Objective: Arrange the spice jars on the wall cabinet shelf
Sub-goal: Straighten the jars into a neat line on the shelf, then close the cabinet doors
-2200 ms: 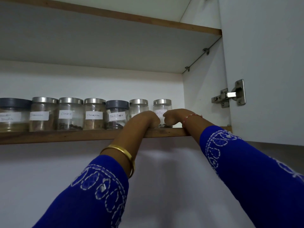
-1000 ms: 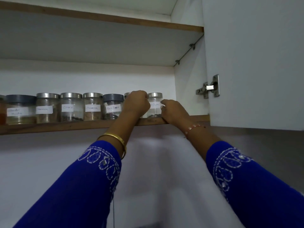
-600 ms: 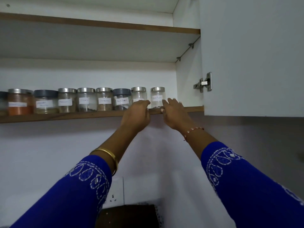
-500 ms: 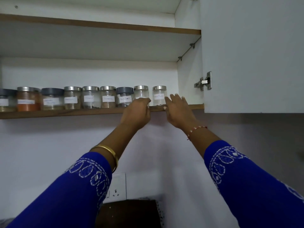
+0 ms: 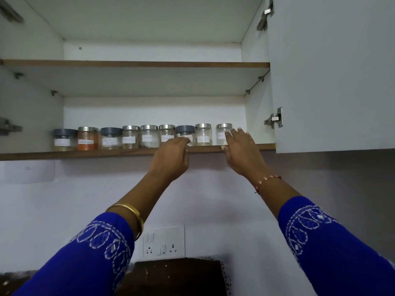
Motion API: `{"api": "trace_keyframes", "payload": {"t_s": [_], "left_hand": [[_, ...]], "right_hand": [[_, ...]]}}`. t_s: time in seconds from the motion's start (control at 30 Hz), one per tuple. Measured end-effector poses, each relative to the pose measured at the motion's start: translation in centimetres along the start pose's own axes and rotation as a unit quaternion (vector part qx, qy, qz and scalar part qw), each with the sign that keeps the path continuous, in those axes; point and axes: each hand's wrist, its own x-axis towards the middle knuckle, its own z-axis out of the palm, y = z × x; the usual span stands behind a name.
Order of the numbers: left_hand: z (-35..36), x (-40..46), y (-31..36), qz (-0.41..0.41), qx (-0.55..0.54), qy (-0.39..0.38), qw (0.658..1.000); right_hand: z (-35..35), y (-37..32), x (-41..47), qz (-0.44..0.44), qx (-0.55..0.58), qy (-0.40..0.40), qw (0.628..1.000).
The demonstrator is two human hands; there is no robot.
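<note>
Several labelled glass spice jars stand in one row on the lower wooden shelf [image 5: 96, 153] of the open wall cabinet. They run from a grey-lidded jar [image 5: 64, 139] on the left, past an orange-filled jar [image 5: 88, 139], to a steel-lidded jar [image 5: 222, 130] at the right end. My left hand [image 5: 171, 157] hovers just below the shelf edge in front of a dark-lidded jar [image 5: 185, 130], fingers loosely curled and holding nothing. My right hand [image 5: 241, 152] has its fingers spread, with the fingertips overlapping the rightmost jar, not gripping it.
The upper shelf [image 5: 136, 64] holds nothing visible. The open cabinet door [image 5: 331, 71] hangs at the right with its hinge [image 5: 274, 120] beside my right hand. A wall socket [image 5: 163, 240] and a dark wooden object [image 5: 177, 274] lie below.
Both hands have drawn back from the two right-hand jars to the shelf's front edge. The view has pulled back, so the whole row and the upper shelf show.
</note>
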Motion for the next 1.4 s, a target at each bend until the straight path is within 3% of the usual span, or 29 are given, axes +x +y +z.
{"api": "trace_keyframes", "payload": {"t_s": [0.37, 0.7, 1.13, 1.4], "left_hand": [[-6.6, -5.2, -5.9, -0.023, 0.019, 0.007, 1.000], [-17.0, -9.6, -15.3, -0.001, 0.045, 0.015, 0.999], [-26.5, -15.7, -22.1, -0.041, 0.016, 0.111, 0.993], [-32.4, -17.6, -24.9, -0.093, 0.068, 0.170, 0.979]], "right_hand": [[-0.9, -7.2, -2.5, 0.010, 0.023, -0.001, 1.000], [-4.2, -20.4, -1.9, 0.026, 0.064, 0.028, 0.997], [-6.6, -36.9, -1.7, -0.056, 0.098, 0.037, 0.993], [-7.9, -45.1, -0.4, -0.128, 0.203, 0.056, 0.969]]}}
